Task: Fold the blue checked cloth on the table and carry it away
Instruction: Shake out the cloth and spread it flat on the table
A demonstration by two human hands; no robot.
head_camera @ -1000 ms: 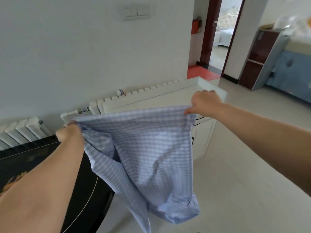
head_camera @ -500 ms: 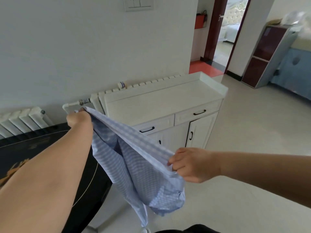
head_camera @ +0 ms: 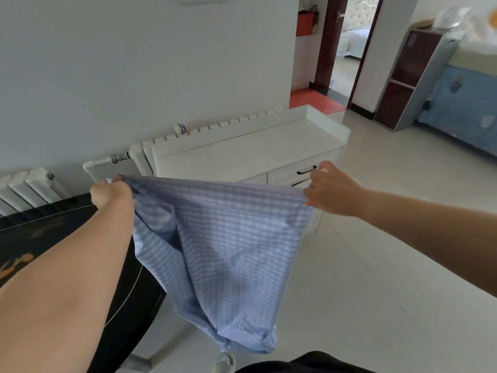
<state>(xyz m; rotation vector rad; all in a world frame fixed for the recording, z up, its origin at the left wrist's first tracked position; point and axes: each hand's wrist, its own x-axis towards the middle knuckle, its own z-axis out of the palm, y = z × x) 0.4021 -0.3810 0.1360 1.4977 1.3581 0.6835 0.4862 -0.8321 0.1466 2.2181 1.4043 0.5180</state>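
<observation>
I hold a blue and white checked cotton cloth up in the air in front of me, both arms stretched out. My left hand is clenched around the cloth's upper left corner, a little bunch of fabric showing above my knuckles. My right hand pinches the upper right corner between thumb and curled fingers. The top edge runs nearly straight and taut between my two hands. Below it the cloth hangs in loose, doubled layers with soft folds, narrowing to a crumpled lower end that dangles free above the pale tiled floor. The cloth touches nothing but my hands. A round black lacquered table sits under my left forearm, just beside the hanging fabric. Behind the cloth stands a low white cabinet with dark drawer handles, set against a white ribbed radiator on the grey wall.
</observation>
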